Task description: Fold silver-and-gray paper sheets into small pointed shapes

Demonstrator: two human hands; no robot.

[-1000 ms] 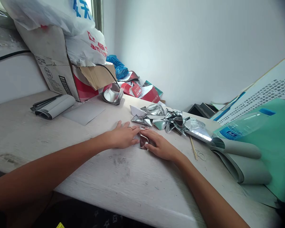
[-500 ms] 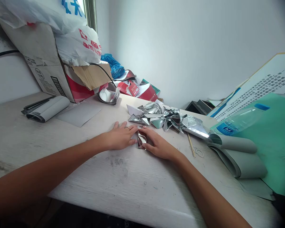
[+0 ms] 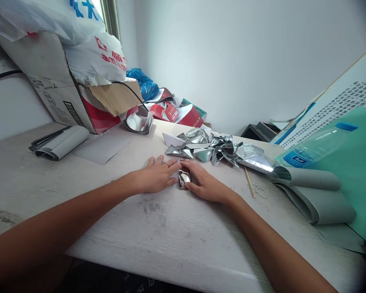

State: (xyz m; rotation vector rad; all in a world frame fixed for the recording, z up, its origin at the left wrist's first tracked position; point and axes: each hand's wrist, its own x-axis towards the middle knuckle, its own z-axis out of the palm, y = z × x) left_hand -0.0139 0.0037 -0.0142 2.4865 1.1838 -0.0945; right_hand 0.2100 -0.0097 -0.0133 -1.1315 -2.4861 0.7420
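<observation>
We see red Chinese characters (image 3: 105, 57) on a white bag (image 3: 85, 67), 1 barcode (image 3: 73, 113) on the carton (image 3: 41, 61) — print (image 3: 329, 110) on the board (image 3: 349, 75) is illegible.

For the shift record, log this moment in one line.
left hand: beside silvery piece; right hand: on it; beyond: folded silvery pile

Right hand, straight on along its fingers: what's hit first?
Likely the left hand: its fingertips sit right by the right hand's leading fingers, near the far edge of the silver piece. Can't tell if they touch.
</observation>
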